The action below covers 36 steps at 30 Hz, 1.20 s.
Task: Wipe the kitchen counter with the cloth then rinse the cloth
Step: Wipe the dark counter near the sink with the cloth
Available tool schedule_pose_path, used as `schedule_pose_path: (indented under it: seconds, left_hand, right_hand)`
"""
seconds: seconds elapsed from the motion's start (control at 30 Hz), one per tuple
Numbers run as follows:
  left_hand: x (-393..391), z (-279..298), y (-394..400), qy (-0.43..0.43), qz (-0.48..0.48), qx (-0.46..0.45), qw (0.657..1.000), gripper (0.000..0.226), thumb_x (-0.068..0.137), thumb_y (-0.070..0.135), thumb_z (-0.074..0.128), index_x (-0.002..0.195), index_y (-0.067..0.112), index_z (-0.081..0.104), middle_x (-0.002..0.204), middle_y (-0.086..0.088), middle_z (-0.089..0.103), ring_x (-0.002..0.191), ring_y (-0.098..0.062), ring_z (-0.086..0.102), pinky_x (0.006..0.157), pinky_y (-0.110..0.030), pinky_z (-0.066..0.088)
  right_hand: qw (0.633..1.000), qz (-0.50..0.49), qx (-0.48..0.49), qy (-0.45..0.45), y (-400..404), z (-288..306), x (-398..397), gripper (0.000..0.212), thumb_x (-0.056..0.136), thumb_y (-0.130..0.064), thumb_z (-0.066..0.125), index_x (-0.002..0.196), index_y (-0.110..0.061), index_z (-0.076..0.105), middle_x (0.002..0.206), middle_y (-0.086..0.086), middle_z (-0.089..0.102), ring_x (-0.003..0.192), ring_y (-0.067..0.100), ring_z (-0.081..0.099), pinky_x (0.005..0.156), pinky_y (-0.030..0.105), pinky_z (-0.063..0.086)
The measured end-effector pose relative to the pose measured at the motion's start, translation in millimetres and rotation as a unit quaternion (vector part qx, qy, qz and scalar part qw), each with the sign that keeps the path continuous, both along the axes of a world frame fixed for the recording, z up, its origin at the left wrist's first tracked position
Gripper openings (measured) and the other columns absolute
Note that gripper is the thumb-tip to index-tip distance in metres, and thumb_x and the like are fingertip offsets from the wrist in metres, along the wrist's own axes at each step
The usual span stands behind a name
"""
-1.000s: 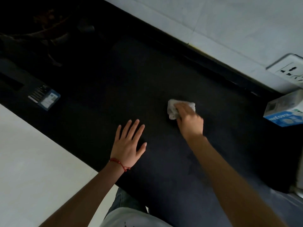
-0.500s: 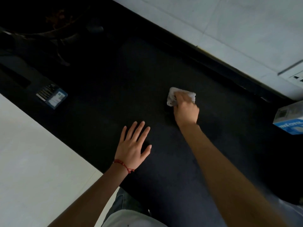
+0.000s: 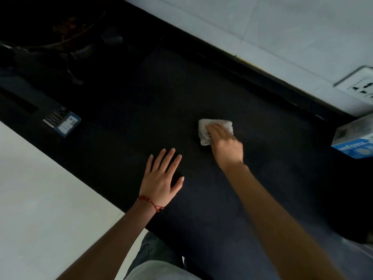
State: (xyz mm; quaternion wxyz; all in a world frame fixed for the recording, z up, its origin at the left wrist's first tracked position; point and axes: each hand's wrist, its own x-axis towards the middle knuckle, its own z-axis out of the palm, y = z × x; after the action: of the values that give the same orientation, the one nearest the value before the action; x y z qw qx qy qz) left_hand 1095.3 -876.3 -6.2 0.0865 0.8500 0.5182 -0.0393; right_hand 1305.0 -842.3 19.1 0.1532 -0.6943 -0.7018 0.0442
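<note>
Dark kitchen bench [image 3: 201,209] mid-wipe — right hand [image 3: 226,146] clamped on the bunched white cloth [image 3: 205,132] for pressure, left hand [image 3: 161,178] spread flat, empty — apparently bracing.

- The tabletop [image 3: 141,102] is seen as plain black, unpatterned.
- The cloth [image 3: 203,132] is shown as white.
- A red thread [image 3: 150,202] is worn at the wrist of the left hand [image 3: 161,178].
- The box [image 3: 355,138] is coloured white and grey on top, with a blue band printed in white letters.
- The wall [image 3: 262,27] is tiled pale grey.
- The socket [image 3: 361,87] is white.
- The floor [image 3: 40,199] is seen as off-white.
- A blue-and-white label [image 3: 67,124] is carried by the black stove [image 3: 20,93].
</note>
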Motion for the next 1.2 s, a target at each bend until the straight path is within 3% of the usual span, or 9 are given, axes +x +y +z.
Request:
schedule_pose_path:
  seconds: [0.07, 0.2, 0.33, 0.43, 0.6, 0.8, 0.97, 1.07, 1.2]
  left_hand:
    - [0.2, -0.1, -0.2, 0.003, -0.004, 0.004, 1.0, 0.059, 0.084, 0.051, 0.036, 0.135, 0.022, 0.04, 0.144, -0.005, 0.046, 0.134, -0.027, 0.041, 0.108, -0.05, 0.03]
    - [0.8, -1.5, -0.2, 0.012, -0.007, 0.007, 1.0, 0.06, 0.084, 0.051, 0.035, 0.136, 0.021, 0.039, 0.144, -0.007, 0.045, 0.134, -0.029, 0.041, 0.107, -0.051, 0.028]
    - [1.4, 0.3, -0.8, 0.015, -0.008, 0.006, 1.0, 0.06, 0.084, 0.05, 0.034, 0.136, 0.02, 0.039, 0.145, -0.007, 0.044, 0.134, -0.029, 0.041, 0.107, -0.052, 0.032]
    - [0.3, 0.7, -1.4, 0.01, -0.008, 0.008, 1.0, 0.059, 0.085, 0.049, 0.033, 0.135, 0.019, 0.041, 0.144, -0.007, 0.045, 0.133, -0.029, 0.042, 0.106, -0.052, 0.033]
    - [1.1, 1.1, -0.8, 0.018, -0.011, 0.007, 1.0, 0.059, 0.085, 0.049, 0.032, 0.135, 0.019, 0.041, 0.144, -0.008, 0.046, 0.132, -0.03, 0.043, 0.105, -0.053, 0.034]
    - [0.0, 1.9, -2.3, 0.012, -0.009, 0.002, 1.0, 0.059, 0.085, 0.049, 0.032, 0.136, 0.02, 0.04, 0.145, -0.008, 0.044, 0.134, -0.029, 0.041, 0.106, -0.053, 0.034]
    - [0.5, 1.7, -1.0, 0.005, -0.008, -0.009, 1.0, 0.059, 0.086, 0.048, 0.03, 0.137, 0.019, 0.039, 0.146, -0.008, 0.042, 0.135, -0.03, 0.039, 0.107, -0.054, 0.031]
    - [1.3, 3.5, -3.0, 0.002, -0.004, -0.021, 1.0, 0.06, 0.086, 0.048, 0.027, 0.138, 0.02, 0.038, 0.147, -0.008, 0.04, 0.136, -0.03, 0.037, 0.108, -0.054, 0.03]
    - [-1.2, 3.7, -1.0, -0.001, -0.004, -0.025, 1.0, 0.061, 0.086, 0.05, 0.026, 0.138, 0.02, 0.039, 0.148, -0.007, 0.04, 0.137, -0.03, 0.036, 0.109, -0.054, 0.028]
  right_hand:
    - [0.995, -0.093, -0.02, 0.009, -6.7, 9.6, 32.6, 0.04, 0.075, 0.003, 0.062, 0.113, -0.007, 0.062, 0.113, 0.018, 0.067, 0.087, 0.038, 0.069, 0.058, 0.042, 0.056]
    - [0.951, -0.299, -0.08, 0.019, -18.4, 6.6, 54.8, 0.042, 0.089, -0.006, 0.046, 0.13, -0.014, 0.049, 0.132, 0.015, 0.053, 0.101, 0.043, 0.059, 0.074, 0.047, 0.05]
    - [0.986, -0.156, -0.017, 0.06, -22.7, 6.5, -17.5, 0.041, 0.068, 0.0, 0.072, 0.108, -0.011, 0.067, 0.106, 0.011, 0.071, 0.085, 0.031, 0.071, 0.052, 0.034, 0.055]
    - [0.996, -0.075, -0.026, 0.034, -35.6, 7.5, -3.4, 0.042, 0.065, 0.002, 0.072, 0.104, -0.011, 0.068, 0.104, 0.012, 0.073, 0.085, 0.03, 0.072, 0.052, 0.033, 0.056]
    - [0.927, -0.368, -0.064, 0.043, -57.8, 2.9, 45.6, 0.042, 0.087, -0.008, 0.049, 0.128, -0.018, 0.052, 0.137, 0.007, 0.051, 0.105, 0.04, 0.059, 0.075, 0.046, 0.05]
    - [0.996, -0.079, 0.006, 0.029, -61.2, 2.8, -14.3, 0.04, 0.064, -0.002, 0.07, 0.103, -0.011, 0.069, 0.106, 0.009, 0.073, 0.092, 0.025, 0.071, 0.058, 0.029, 0.058]
    - [0.947, -0.314, -0.026, 0.057, -80.1, 5.3, 36.1, 0.038, 0.074, 0.001, 0.063, 0.111, -0.01, 0.065, 0.119, 0.011, 0.067, 0.094, 0.035, 0.068, 0.059, 0.041, 0.055]
    - [0.971, -0.236, 0.017, 0.027, -87.7, 0.7, 1.4, 0.035, 0.064, -0.002, 0.065, 0.097, -0.012, 0.071, 0.104, 0.007, 0.074, 0.084, 0.025, 0.073, 0.047, 0.03, 0.054]
    - [0.993, -0.119, 0.007, 0.003, -114.9, 2.2, 0.1, 0.036, 0.073, -0.008, 0.052, 0.104, -0.01, 0.069, 0.111, 0.006, 0.072, 0.105, 0.023, 0.066, 0.069, 0.032, 0.058]
